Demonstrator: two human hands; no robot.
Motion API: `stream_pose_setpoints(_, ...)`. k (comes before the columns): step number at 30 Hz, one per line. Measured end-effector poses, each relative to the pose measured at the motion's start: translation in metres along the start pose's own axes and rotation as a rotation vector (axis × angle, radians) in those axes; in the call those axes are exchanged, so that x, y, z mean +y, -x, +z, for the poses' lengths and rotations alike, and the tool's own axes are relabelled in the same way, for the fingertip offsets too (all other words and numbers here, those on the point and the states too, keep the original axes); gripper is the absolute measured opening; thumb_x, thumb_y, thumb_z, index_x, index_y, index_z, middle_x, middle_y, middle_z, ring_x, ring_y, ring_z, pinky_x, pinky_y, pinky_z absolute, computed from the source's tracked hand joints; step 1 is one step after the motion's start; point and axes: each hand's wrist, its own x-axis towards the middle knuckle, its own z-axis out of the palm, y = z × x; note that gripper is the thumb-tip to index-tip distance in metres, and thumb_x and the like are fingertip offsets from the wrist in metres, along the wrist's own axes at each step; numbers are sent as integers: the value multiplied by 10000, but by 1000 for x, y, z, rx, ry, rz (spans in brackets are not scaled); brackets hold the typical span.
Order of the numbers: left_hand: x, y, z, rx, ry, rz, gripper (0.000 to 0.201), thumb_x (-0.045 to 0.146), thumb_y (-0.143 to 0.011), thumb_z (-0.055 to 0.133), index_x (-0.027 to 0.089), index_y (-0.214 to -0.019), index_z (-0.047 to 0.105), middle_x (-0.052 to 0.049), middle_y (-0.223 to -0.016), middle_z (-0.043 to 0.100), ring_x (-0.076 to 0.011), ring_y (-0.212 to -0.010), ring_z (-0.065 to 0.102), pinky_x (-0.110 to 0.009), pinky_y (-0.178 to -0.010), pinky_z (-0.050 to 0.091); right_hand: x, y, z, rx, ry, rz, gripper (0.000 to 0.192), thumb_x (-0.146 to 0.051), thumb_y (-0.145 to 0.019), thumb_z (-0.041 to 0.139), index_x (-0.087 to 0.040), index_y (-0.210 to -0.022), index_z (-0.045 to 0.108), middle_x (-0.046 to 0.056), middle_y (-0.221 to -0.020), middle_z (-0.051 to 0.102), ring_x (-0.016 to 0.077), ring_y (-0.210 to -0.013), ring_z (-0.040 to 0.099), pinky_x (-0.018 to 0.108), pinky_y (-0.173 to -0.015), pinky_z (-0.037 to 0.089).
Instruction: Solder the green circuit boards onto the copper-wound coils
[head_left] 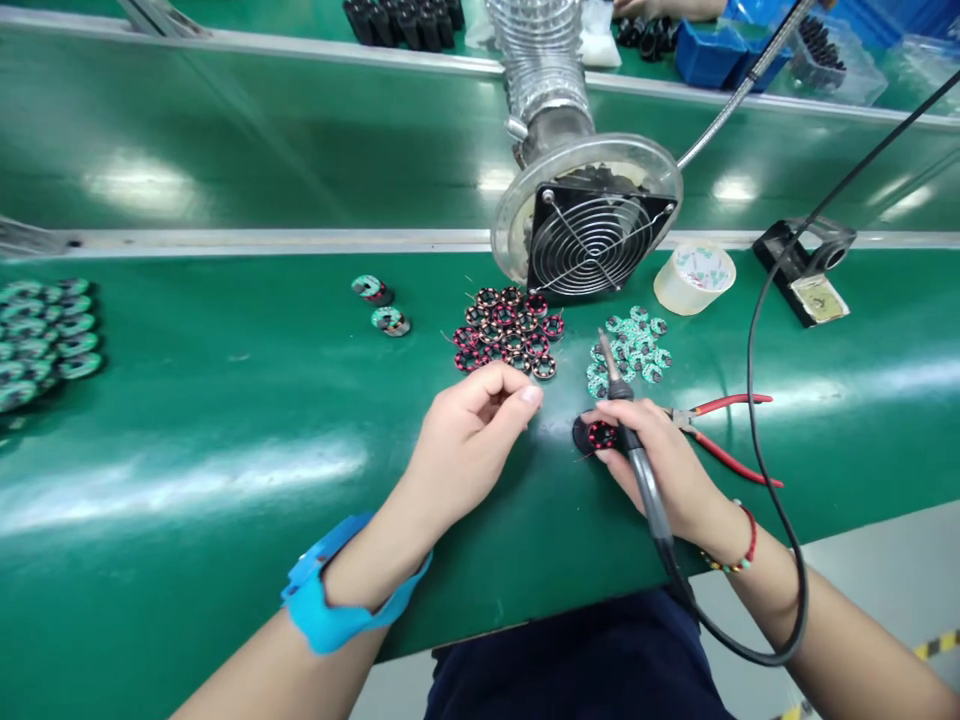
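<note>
Coil ring [602,435], red windings on a dark base, sits on the green mat [225,480] just right of frame centre, pinned under the right hand's fingertips. Right hand [660,460] is closed around a soldering iron [637,455]; its long axis runs from lower right up to upper left, tip above the ring, pointing at the fan. Cord loops off to the right edge. So the ring is touching the right hand, at its left side.

Left hand [469,435] is left of the ring, apart from it, fingers curled with thumb and forefinger pinched; can't tell if anything is in the pinch. Blue wrist strap [337,600] on that arm.

Nearest stock: pile of red-wound rings [510,330] just above the left hand, pile of green-white rings [630,350] above the right. No trays, all loose on the mat. Red-handled pliers [720,430] lie right of the right hand. Fume fan [589,235] behind, tape roll [694,278] to its right. Blue bins [709,50] top right, contents unclear.
</note>
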Motion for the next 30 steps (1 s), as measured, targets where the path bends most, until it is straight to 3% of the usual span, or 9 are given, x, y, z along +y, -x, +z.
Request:
stream_pose_setpoints(5,-2,-3,1,-40,-122,35,190,324,-880,524,188,-757,572,19,-676,543,-125,-613,477,-238,-580,384,5,3,7,-7,5,29,476,-113,-888,558,-219,-1342,467,127,-1204,655,276,-1050,615,502,-899,553)
stream_pose_setpoints(9,7,-19,9,-184,-407,201,163,263,-901,493,181,-866,630,-23,-842,619,-164,-745,559,-288,-714,451,8,8,0,152,-110,86,531,-114,-891,556,-268,-1382,424,104,-1321,618,270,-1210,599,528,-1031,501)
stream_pose_setpoints(12,15,-37,21,-356,-657,322,205,182,-909,459,189,-969,656,-55,-971,635,-214,-919,606,-333,-823,468,11,11,-3,288,-178,126,503,-129,-916,540,-272,-1381,410,98,-1319,630,245,-1201,628,508,-1042,512)
stream_pose_setpoints(15,15,-52,35,-490,-910,377,237,164,-911,474,181,-1072,648,-89,-1045,616,-253,-959,615,-344,-799,476,12,12,-2,327,-159,152,470,-147,-926,532,-275,-1366,426,96,-1297,642,231,-1160,651,491,-1021,534)
stream_pose_setpoints(18,10,-58,43,-495,-1037,429,217,140,-886,499,168,-1057,629,-97,-1019,601,-262,-922,605,-332,-735,461,12,13,-1,305,-144,153,457,-144,-929,524,-271,-1360,434,90,-1294,646,227,-1144,655,472,-1003,542)
stream_pose_setpoints(21,10,-56,41,-438,-912,393,114,130,-864,512,184,-901,605,-63,-921,602,-224,-851,584,-314,-716,438,11,12,0,301,-119,129,444,-137,-936,512,-267,-1355,439,81,-1276,658,232,-1135,653,463,-989,544)
stream_pose_setpoints(23,14,-52,38,-434,-673,250,61,175,-861,531,189,-822,577,-29,-806,592,-190,-753,566,-299,-669,428,8,10,0,315,-66,79,449,-137,-934,515,-270,-1355,440,82,-1244,671,247,-1111,656,469,-951,554)
stream_pose_setpoints(27,23,-34,33,-503,-54,-52,107,252,-814,602,186,-874,543,26,-703,562,-134,-650,550,-257,-602,446,-2,6,0,329,90,-86,478,-166,-924,552,-281,-1369,419,82,-1129,707,267,-951,660,446,-771,566)
stream_pose_setpoints(30,24,-20,31,-506,126,-106,187,245,-805,622,187,-933,499,32,-731,569,-124,-681,570,-254,-633,478,-9,5,1,338,180,-181,496,-140,-919,562,-278,-1368,402,69,-1058,724,246,-821,624,397,-680,530)
